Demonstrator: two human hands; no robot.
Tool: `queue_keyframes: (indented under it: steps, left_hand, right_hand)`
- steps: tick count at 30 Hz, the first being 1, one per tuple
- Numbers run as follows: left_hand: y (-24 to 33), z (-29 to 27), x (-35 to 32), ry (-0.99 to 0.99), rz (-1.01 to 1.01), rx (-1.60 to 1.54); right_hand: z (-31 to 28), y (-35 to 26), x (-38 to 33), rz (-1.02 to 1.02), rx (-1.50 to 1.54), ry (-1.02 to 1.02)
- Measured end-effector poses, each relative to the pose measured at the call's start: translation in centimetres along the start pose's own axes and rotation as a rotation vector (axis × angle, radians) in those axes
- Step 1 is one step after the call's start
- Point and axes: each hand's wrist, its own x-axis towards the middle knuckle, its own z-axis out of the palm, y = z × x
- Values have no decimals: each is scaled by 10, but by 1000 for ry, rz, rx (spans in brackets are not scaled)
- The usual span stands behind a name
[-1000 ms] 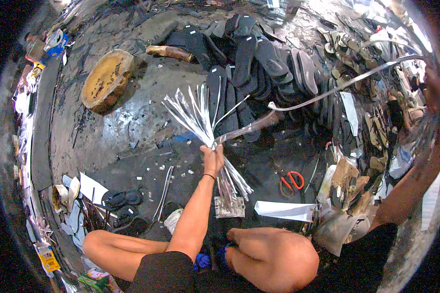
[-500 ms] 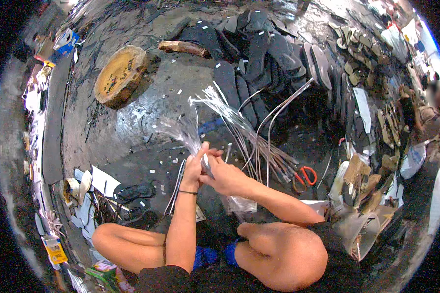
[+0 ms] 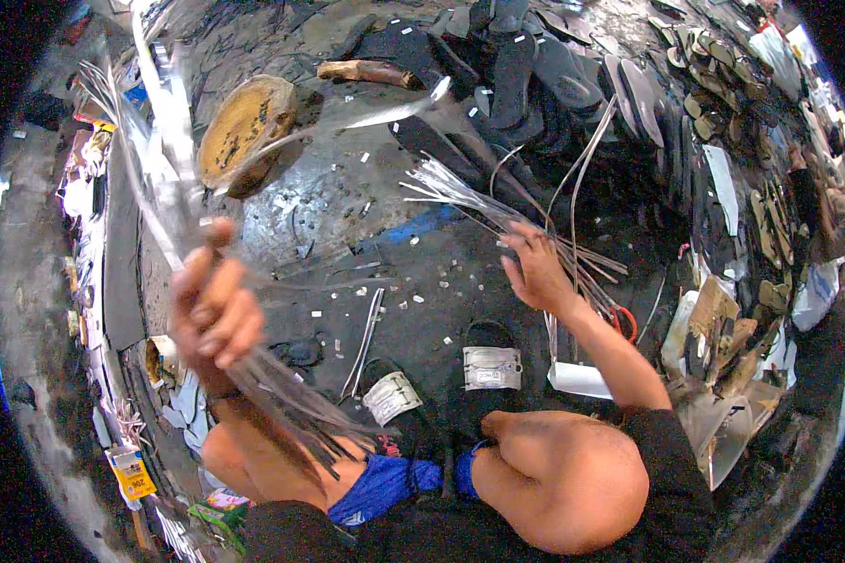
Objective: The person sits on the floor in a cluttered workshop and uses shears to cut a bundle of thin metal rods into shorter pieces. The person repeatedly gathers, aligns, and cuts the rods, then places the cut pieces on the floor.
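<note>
At the left of the frame the left hand (image 3: 218,314) has its fingers shut tight around the middle of a bunch of thin shiny strips (image 3: 174,202), which look light and bendy, while the right hand (image 3: 535,272) rests open on more strips (image 3: 483,202) on the floor, holding nothing.

Even, soft daylight; dark wet floor (image 3: 347,216) shows dull glare. Left hand (image 3: 214,314) and its bundle of thin silvery strips (image 3: 164,113) motion-blurred. Heavy fisheye bending, black rim.

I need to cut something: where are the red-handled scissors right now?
In the head view, the scissors lie on the floor at the person's right, just beyond the right hand, partly under the loose silver strips.
</note>
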Motion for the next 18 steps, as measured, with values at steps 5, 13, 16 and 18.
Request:
queue_keyframes:
  steps: [5,13,16,18]
  left_hand:
    - [-142,-99,37,169,-275,-249]
    - [-214,-179,9,690,-512,712]
    - [-190,-172,-2,695,-498,681]
    - [-181,-171,-2,827,-447,727]
  right_hand:
    - [2,-87,23,331,1366,-110]
    - [35,-69,-29,699,1121,-483]
    - [24,-60,-24,424,561,-302]
    - [14,-54,-14,420,497,-391]
